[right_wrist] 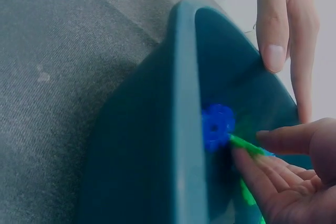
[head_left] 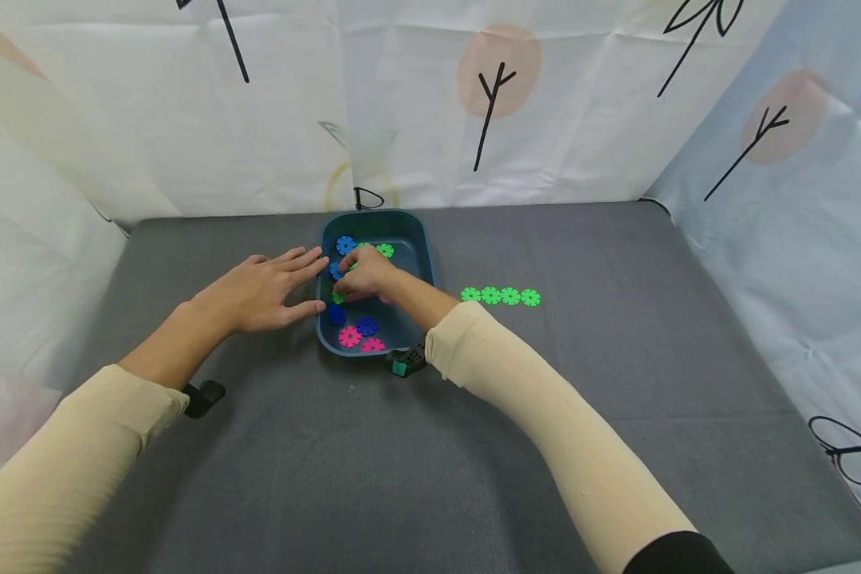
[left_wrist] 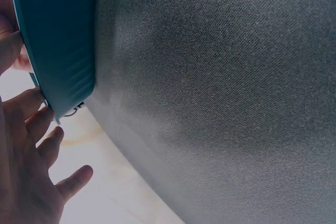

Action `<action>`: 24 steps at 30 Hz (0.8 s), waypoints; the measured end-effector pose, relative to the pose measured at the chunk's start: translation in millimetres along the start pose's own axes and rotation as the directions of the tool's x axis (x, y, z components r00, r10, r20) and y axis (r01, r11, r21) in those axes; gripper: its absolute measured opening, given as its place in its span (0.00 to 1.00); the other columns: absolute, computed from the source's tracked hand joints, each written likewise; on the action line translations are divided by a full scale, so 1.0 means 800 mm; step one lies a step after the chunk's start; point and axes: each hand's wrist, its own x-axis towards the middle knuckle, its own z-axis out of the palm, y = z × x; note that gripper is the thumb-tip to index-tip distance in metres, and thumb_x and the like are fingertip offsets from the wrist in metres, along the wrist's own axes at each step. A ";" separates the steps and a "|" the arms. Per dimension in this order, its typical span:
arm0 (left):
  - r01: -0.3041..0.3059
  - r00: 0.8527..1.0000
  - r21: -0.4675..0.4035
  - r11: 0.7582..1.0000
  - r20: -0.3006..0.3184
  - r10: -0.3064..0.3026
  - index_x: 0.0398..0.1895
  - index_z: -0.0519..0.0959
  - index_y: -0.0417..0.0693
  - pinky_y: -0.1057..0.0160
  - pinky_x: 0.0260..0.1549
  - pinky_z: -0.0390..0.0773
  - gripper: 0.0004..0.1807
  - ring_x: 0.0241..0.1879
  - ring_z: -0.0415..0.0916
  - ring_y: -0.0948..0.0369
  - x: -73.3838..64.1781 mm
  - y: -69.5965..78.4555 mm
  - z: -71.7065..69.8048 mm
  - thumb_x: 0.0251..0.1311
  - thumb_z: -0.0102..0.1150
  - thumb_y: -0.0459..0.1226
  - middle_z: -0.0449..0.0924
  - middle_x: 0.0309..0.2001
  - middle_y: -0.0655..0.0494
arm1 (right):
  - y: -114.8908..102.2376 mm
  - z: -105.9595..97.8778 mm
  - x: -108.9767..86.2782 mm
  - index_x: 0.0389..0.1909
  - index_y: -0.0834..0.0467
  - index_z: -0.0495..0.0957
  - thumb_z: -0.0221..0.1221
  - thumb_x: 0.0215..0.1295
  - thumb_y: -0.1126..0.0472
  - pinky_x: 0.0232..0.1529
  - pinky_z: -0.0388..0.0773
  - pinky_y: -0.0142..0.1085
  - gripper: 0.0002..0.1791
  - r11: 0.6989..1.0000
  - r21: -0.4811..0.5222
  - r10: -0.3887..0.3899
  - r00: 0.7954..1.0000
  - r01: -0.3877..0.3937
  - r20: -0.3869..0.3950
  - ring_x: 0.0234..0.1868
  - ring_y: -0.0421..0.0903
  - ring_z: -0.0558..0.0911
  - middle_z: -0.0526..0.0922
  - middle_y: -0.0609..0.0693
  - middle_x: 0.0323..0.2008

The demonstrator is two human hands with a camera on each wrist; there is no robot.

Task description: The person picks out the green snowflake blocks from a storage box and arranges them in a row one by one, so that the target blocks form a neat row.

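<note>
A teal plastic bin (head_left: 412, 239) holds several flower-shaped discs. My right hand (head_left: 369, 275) reaches into it and pinches a green flower-shaped disc (right_wrist: 245, 144) between thumb and fingers. Right by that disc, a blue disc (right_wrist: 218, 127) leans near the bin wall. My left hand (head_left: 273, 288) spreads straight fingers along the bin's left rim, and the left wrist view has its fingertips (left_wrist: 32, 98) at the edge. Also inside the bin are a lighter blue disc (head_left: 345, 245) at the back and a pink disc (head_left: 349, 336) at the front.
Right of the bin, several green discs (head_left: 509, 296) lie in a row on the grey cloth-covered table (head_left: 617, 335). A white printed curtain (head_left: 416, 104) rises behind the table's back edge. Black wrist devices (head_left: 204, 397) are strapped to both arms.
</note>
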 end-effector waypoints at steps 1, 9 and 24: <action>0.001 1.000 0.000 1.000 0.000 -0.001 0.77 0.58 0.41 0.32 0.61 0.61 0.40 0.75 0.52 0.43 0.000 0.000 0.000 0.71 0.50 0.56 0.54 0.77 0.42 | 0.000 0.000 0.000 0.66 0.68 0.68 0.60 0.67 0.72 0.51 0.81 0.39 0.26 1.000 -0.004 0.002 1.000 -0.002 -0.003 0.53 0.53 0.84 0.79 0.63 0.52; 0.000 1.000 -0.005 1.000 -0.006 0.000 0.77 0.58 0.42 0.32 0.61 0.61 0.40 0.75 0.52 0.43 0.001 0.002 -0.002 0.71 0.50 0.56 0.54 0.77 0.42 | -0.003 -0.008 -0.005 0.63 0.68 0.71 0.59 0.67 0.73 0.49 0.81 0.40 0.23 1.000 -0.028 -0.002 1.000 0.002 -0.001 0.47 0.53 0.85 0.74 0.61 0.55; 0.014 1.000 0.011 1.000 0.011 -0.014 0.77 0.57 0.42 0.32 0.62 0.60 0.41 0.75 0.51 0.42 0.002 0.001 0.000 0.70 0.50 0.56 0.53 0.77 0.41 | -0.013 -0.051 -0.039 0.55 0.72 0.77 0.61 0.66 0.72 0.53 0.79 0.50 0.17 0.994 -0.073 -0.081 0.996 0.083 0.040 0.36 0.52 0.85 0.80 0.61 0.42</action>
